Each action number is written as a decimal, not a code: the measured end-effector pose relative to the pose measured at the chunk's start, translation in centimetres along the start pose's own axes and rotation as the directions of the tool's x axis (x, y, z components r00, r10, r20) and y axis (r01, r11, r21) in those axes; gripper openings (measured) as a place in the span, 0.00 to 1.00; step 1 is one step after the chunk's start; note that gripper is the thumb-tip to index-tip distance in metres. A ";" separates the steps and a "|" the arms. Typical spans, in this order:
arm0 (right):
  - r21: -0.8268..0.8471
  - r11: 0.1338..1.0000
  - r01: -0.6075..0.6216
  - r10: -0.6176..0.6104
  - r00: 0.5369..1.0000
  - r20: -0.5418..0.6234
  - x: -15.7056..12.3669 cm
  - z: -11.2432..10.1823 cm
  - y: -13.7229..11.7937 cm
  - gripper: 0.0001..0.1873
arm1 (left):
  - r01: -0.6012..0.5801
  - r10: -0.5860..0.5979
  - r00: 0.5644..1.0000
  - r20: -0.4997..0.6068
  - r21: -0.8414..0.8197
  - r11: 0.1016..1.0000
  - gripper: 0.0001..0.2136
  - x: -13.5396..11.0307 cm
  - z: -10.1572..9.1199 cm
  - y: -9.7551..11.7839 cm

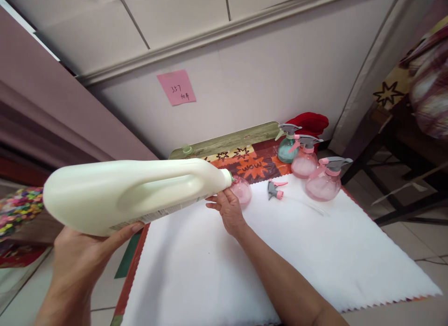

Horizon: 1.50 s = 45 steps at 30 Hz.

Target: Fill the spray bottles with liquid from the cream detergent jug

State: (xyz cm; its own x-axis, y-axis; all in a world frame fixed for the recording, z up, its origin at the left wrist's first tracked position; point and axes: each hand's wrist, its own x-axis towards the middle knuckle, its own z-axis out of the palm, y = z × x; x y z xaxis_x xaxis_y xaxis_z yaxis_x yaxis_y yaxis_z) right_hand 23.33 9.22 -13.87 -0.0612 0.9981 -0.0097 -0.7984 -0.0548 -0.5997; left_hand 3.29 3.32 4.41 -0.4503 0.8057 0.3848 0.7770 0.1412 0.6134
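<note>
My left hand grips the bottom of a large white plastic jug, held on its side with its open neck pointing right. The neck meets the mouth of a small pink round bottle without a sprayer, standing on the white cloth. My right hand is wrapped round that pink bottle from the front. A loose grey and pink spray head with its thin tube lies on the cloth just right of the bottle.
Three spray bottles with grey triggers stand at the table's back right: a teal one and two pink ones. A red cloth lies behind them. A pink note hangs on the wall. A dark table frame stands right.
</note>
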 end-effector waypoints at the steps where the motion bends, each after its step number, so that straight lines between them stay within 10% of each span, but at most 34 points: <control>1: 0.000 1.000 0.002 -0.002 1.000 0.002 0.0 0.0 0.0 0.21 | -0.006 0.006 1.000 -0.002 -0.003 1.000 0.33 0.0 0.0 -0.1; 45: -0.010 1.000 -0.008 0.008 1.000 -0.001 0.2 -0.1 0.0 0.22 | -0.128 0.128 0.992 -0.001 0.050 0.991 0.35 0.5 -0.1 -1.3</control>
State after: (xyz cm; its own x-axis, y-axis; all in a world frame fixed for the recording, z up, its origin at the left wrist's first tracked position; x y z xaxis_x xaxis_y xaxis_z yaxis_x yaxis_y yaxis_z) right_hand 23.35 9.41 -13.93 -0.0674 0.9976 -0.0152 -0.7918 -0.0627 -0.6075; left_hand 2.02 3.50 3.89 -0.3477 0.8164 0.4610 0.8493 0.0660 0.5237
